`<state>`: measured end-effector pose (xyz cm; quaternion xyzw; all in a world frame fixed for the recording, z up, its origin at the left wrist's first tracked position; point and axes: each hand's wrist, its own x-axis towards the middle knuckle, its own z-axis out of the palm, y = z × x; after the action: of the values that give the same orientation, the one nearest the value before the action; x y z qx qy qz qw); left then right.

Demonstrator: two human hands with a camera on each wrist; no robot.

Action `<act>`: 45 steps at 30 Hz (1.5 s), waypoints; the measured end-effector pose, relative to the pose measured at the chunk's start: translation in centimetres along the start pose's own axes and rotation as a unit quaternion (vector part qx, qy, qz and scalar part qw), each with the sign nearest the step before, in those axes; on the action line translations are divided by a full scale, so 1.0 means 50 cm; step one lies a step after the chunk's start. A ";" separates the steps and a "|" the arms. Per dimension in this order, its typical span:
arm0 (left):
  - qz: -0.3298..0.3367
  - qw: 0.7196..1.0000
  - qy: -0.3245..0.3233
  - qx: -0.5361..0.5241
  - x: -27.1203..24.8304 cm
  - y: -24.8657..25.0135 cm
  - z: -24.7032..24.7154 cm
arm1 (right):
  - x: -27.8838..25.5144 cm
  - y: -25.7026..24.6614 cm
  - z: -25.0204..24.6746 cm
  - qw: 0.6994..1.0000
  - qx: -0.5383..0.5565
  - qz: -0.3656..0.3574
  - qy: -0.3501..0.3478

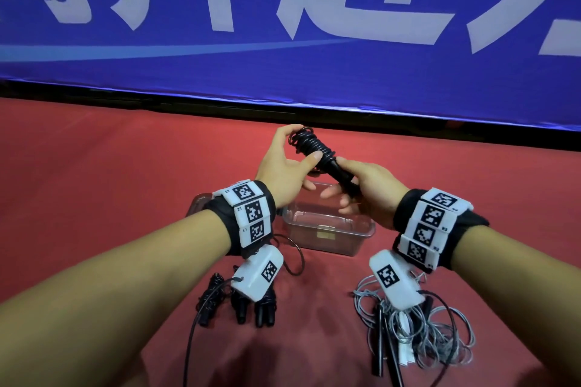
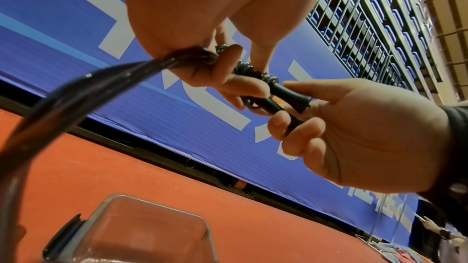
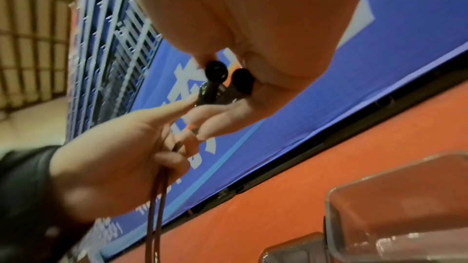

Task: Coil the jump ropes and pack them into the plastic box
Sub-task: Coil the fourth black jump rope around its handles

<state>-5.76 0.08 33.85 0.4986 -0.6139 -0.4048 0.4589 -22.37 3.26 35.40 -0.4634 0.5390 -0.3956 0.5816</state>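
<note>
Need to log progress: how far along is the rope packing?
Done: two black coiled ropes lie bundled on the red table. In hand: left hand and right hand wind a third black rope. Left: the grey loose rope; the clear plastic box looks empty.

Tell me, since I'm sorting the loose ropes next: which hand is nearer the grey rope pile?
Right. The right hand is up over the box, above and beyond the grey rope pile; the left hand is farther left.

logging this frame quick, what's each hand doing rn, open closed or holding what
Left hand: holds the wound cord of the black jump rope, thumb pressed on it.
Right hand: grips the same rope's handles.
</note>
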 end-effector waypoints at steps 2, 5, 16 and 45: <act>-0.005 1.000 -0.013 -0.005 -0.003 0.001 0.001 | 0.000 0.000 -0.009 1.000 0.015 0.004 -0.024; -0.023 0.999 -0.035 -0.022 -0.003 0.006 0.005 | 0.006 0.003 -0.012 0.999 0.021 -0.036 -0.007; -0.043 0.998 -0.031 -0.040 0.006 0.010 0.019 | 0.036 0.026 -0.047 0.930 -0.263 -0.214 0.139; -0.065 0.996 0.022 -0.057 0.010 0.012 0.011 | 0.002 0.007 0.002 0.997 -0.017 -0.063 -0.030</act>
<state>-6.48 -0.28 34.34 0.5191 -0.5460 -0.4575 0.4724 -22.28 3.27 35.05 -0.5179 0.4977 -0.4085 0.5632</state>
